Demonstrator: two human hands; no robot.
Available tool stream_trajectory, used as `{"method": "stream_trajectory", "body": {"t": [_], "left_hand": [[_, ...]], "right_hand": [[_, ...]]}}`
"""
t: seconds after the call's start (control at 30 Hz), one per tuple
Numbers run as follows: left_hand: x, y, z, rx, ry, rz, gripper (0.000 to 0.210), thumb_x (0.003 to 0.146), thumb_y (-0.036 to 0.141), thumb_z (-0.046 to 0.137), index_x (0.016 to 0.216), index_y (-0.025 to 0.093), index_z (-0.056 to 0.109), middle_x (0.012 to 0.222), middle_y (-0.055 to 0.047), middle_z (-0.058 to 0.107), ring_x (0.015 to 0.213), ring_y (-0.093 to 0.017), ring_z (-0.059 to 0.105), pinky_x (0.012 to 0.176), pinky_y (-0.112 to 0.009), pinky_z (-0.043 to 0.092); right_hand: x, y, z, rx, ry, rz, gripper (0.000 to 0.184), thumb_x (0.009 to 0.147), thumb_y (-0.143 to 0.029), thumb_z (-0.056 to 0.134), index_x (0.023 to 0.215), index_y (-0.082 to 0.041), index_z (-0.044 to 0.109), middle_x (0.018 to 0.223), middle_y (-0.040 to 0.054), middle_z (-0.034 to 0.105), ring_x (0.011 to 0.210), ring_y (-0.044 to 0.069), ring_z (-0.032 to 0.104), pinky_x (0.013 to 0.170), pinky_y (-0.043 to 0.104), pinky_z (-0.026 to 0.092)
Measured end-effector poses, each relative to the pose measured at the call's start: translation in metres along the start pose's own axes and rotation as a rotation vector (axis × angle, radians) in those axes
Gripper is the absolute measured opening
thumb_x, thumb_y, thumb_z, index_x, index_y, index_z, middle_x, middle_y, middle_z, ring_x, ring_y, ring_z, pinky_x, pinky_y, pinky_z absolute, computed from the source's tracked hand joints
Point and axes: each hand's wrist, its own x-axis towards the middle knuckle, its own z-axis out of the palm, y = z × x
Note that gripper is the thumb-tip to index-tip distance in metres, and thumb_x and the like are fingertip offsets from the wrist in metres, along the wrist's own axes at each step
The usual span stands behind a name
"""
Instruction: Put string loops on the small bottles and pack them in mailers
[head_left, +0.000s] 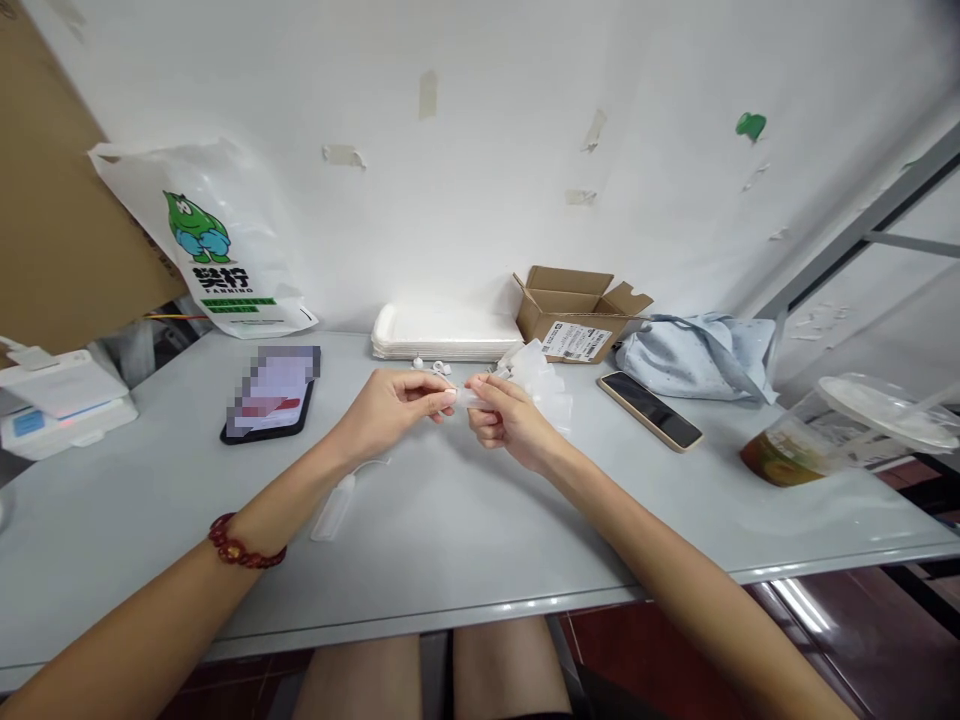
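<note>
My left hand and my right hand meet over the middle of the table. My right hand is closed around a small translucent plastic bottle, mostly covered by the fingers. At the bottle's end, my left thumb and fingers pinch a small white cap-like piece; its shape is largely hidden. Left of centre, a translucent bottle with a thin curved strand lies on the table. Behind my right hand is a pile of similar translucent plastic pieces. Small white parts lie just beyond my left hand.
On the grey table stand a stack of white trays or envelopes, an open cardboard box and a light blue cloth bag. Phones lie left and right. A drink cup sits far right; a white bag leans left.
</note>
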Motion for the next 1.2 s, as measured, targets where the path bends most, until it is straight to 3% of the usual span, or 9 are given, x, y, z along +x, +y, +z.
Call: {"method": "stream_trajectory", "body": {"t": [0.17,0.3,0.4,0.5,0.57,0.73,0.83,1.0,1.2], "left_hand": [[0.0003,-0.0063,0.0004,-0.084,0.046,0.032,0.021,0.070,0.032,0.072,0.084,0.016,0.072,0.092,-0.006,0.071,0.087,-0.020,0.064,0.080,-0.035,0.052],[-0.0001,-0.0054,-0.0011,-0.145,-0.003,0.027,0.021,0.071,0.031,0.072,0.087,0.017,0.072,0.096,-0.006,0.071,0.093,-0.020,0.063,0.086,-0.035,0.050],[0.0002,-0.0023,-0.0028,-0.174,-0.025,-0.045,0.024,0.076,0.038,0.067,0.085,0.016,0.070,0.097,-0.007,0.070,0.085,-0.019,0.064,0.078,-0.033,0.053],[-0.0004,0.0003,-0.0029,-0.103,-0.068,-0.133,0.034,0.079,0.046,0.062,0.074,0.013,0.066,0.075,-0.006,0.068,0.063,-0.016,0.064,0.064,-0.032,0.053],[-0.0019,0.0013,-0.0012,0.012,-0.075,-0.100,0.036,0.081,0.048,0.058,0.070,0.014,0.063,0.066,-0.004,0.065,0.056,-0.014,0.061,0.059,-0.030,0.052],[-0.0055,0.0020,0.0051,0.295,0.045,0.159,0.024,0.085,0.038,0.054,0.079,0.017,0.063,0.074,-0.002,0.066,0.065,-0.014,0.061,0.064,-0.027,0.050],[-0.0050,0.0013,0.0063,0.263,0.041,0.119,0.024,0.085,0.039,0.053,0.083,0.017,0.062,0.079,-0.003,0.067,0.067,-0.015,0.062,0.065,-0.027,0.051],[-0.0050,-0.0005,0.0045,0.170,-0.144,-0.039,0.039,0.089,0.047,0.043,0.077,0.015,0.061,0.077,-0.005,0.066,0.063,-0.016,0.063,0.060,-0.029,0.052],[-0.0059,-0.0024,0.0043,0.245,-0.047,0.121,0.027,0.083,0.039,0.056,0.095,0.016,0.062,0.085,-0.005,0.066,0.075,-0.017,0.061,0.070,-0.030,0.052]], "right_hand": [[-0.0005,-0.0018,-0.0002,0.021,-0.008,-0.012,0.033,0.081,-0.047,0.057,0.079,-0.024,0.035,0.052,-0.0115,0.022,0.044,0.005,0.012,0.042,0.018,0.011],[-0.0013,-0.0027,-0.0001,0.028,-0.019,-0.011,0.032,0.082,-0.047,0.056,0.079,-0.023,0.035,0.052,-0.0113,0.022,0.044,0.005,0.011,0.042,0.019,0.011],[-0.0026,-0.0037,0.0019,0.017,-0.016,-0.009,0.033,0.081,-0.048,0.057,0.079,-0.024,0.035,0.052,-0.0112,0.022,0.044,0.005,0.012,0.042,0.019,0.011],[-0.0037,-0.0039,0.0039,0.004,-0.001,-0.011,0.034,0.080,-0.048,0.058,0.079,-0.024,0.035,0.051,-0.0114,0.022,0.043,0.005,0.013,0.042,0.018,0.011],[-0.0039,-0.0030,0.0043,0.000,0.014,-0.010,0.034,0.080,-0.049,0.058,0.079,-0.024,0.035,0.051,-0.0115,0.022,0.043,0.005,0.014,0.042,0.018,0.011],[-0.0032,0.0002,0.0027,0.025,0.035,0.039,0.030,0.081,-0.047,0.056,0.080,-0.023,0.038,0.050,-0.0119,0.020,0.043,0.005,0.012,0.041,0.019,0.011],[-0.0024,0.0010,0.0020,0.040,0.041,0.043,0.027,0.081,-0.045,0.055,0.082,-0.023,0.040,0.049,-0.0120,0.021,0.042,0.005,0.013,0.040,0.018,0.011],[-0.0024,0.0001,0.0031,0.014,0.058,0.025,0.026,0.083,-0.047,0.052,0.082,-0.023,0.041,0.046,-0.0124,0.023,0.041,0.005,0.012,0.040,0.018,0.011],[-0.0026,0.0002,0.0027,0.004,0.038,0.010,0.028,0.084,-0.048,0.051,0.079,-0.023,0.040,0.045,-0.0122,0.023,0.041,0.005,0.011,0.039,0.019,0.010]]}}
